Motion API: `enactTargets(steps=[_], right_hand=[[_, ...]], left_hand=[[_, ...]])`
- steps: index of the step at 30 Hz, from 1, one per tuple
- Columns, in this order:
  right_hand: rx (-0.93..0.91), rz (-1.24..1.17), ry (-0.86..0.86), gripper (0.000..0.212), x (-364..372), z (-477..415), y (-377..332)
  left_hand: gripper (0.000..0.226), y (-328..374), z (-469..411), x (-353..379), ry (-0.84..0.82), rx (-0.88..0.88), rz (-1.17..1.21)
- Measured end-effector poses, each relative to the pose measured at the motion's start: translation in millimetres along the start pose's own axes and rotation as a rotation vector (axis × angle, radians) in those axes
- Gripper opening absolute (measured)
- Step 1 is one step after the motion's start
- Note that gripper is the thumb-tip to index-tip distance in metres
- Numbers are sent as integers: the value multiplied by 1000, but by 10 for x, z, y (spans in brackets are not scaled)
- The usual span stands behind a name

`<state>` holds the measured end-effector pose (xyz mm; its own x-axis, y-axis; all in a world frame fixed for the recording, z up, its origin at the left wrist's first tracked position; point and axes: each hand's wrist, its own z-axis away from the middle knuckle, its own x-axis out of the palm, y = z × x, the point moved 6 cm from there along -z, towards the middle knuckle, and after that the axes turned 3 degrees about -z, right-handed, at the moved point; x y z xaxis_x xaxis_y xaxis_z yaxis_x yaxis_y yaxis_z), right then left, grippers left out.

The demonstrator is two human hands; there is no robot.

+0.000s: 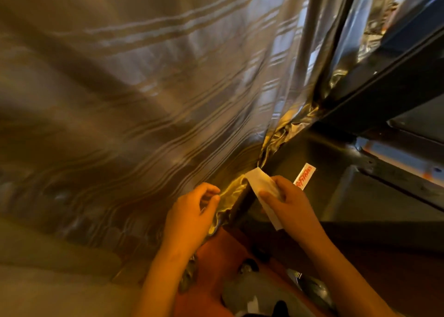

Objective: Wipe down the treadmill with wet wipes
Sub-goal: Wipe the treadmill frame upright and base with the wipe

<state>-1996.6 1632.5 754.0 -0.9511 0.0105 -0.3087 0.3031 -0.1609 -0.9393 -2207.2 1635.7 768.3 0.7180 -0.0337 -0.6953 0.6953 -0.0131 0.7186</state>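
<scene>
My right hand (292, 205) pinches a folded white wet wipe (260, 184), a flat strip, against the smooth, dark treadmill (341, 196) edge near centre. My left hand (192, 212) curls at the glossy, striped curtain (144, 95) just left of it; I cannot tell whether it grips the fabric.

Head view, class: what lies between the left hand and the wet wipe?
In the head view, crumpled shiny fabric and the treadmill's dark edge lie between the left hand and the wet wipe.
</scene>
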Motion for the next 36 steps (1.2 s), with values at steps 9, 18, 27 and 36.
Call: enactTargets(steps=[9,18,27,36], right_hand=[[-3,-235,227,7,-66,-1001,-230],[311,-389,518,17,-346,-1156,105],[228,-614,877,15,-401,-963,-78],[271,-438,1210,8,-163,-760,-220]], left_hand=[[12,245,-1250,32,-21,149,-62],[21,783,-1748,708,-449,263,327],[25,1270,-2147,1209,-870,546,352],[26,1370,-2169,1337,-1233,497,431]])
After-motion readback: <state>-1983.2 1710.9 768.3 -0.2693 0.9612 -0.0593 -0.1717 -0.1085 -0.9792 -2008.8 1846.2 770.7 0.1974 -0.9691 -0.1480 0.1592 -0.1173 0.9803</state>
